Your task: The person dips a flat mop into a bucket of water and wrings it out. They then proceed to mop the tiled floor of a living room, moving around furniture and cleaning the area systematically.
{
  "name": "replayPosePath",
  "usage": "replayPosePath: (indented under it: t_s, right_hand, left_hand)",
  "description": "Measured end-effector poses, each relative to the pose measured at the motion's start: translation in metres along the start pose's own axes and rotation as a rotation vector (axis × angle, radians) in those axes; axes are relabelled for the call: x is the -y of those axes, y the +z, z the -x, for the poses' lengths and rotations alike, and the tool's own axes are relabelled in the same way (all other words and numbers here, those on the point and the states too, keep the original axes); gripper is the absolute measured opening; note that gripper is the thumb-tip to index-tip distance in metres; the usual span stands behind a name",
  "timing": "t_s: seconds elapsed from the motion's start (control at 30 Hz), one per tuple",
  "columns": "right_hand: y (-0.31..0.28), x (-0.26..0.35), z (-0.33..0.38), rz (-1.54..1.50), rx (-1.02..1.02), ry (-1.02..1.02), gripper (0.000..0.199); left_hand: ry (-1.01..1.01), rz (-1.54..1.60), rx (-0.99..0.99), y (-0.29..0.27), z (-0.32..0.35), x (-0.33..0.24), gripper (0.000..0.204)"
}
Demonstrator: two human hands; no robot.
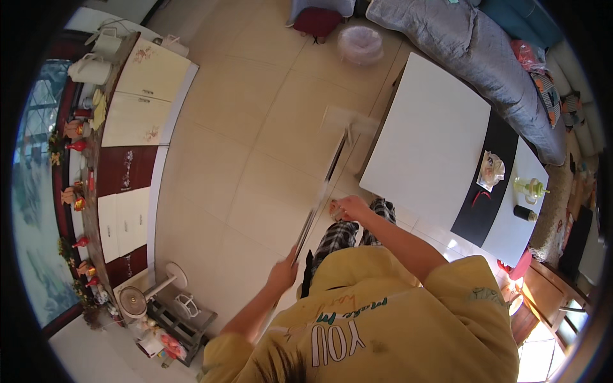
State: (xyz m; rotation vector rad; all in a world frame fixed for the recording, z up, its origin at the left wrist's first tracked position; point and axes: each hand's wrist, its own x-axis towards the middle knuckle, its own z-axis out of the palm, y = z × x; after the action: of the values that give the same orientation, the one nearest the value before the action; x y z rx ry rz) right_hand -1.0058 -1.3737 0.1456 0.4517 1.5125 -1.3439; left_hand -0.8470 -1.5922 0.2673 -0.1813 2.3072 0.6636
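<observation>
A long-handled flat mop (331,169) slants across the tiled floor, its pole running up beside my left arm. My left hand (282,274) is closed round the lower part of the pole. At the far end the wide, flat head (350,122) is smeared by motion and lies beside the coffee table's near left side. My right hand (351,209) is held in front of my knees, to the right of the pole and apart from it. Its fingers are closed round something small and pale that I cannot make out.
A white coffee table (434,121) with a black band stands at right, bearing a plastic bag, a green-lidded jug and a dark can. Behind it is a grey-covered sofa (460,48). Cabinets (137,121) line the left; a fan (153,290) stands lower left. A clear round stool (360,46) is far ahead.
</observation>
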Motion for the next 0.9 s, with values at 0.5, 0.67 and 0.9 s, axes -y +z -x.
replayPosePath:
  t_s: [0.5,0.67,0.9]
  right_hand:
    - [0.103,0.051,0.019,1.417,0.341,-0.991,0.017]
    - [0.189,0.023,0.05,-0.077,0.619,0.471,0.028]
    - [0.115,0.017,-0.03,0.49,0.115,-0.126,0.032]
  left_hand:
    - [-0.427,1.386,0.248,-0.092,0.102,-0.039,0.052]
    - [-0.691,1.277,0.312,-0.125,0.195,-0.018,0.05]
    - [-0.488,1.095,0.27,-0.101,0.082,-0.052,0.047]
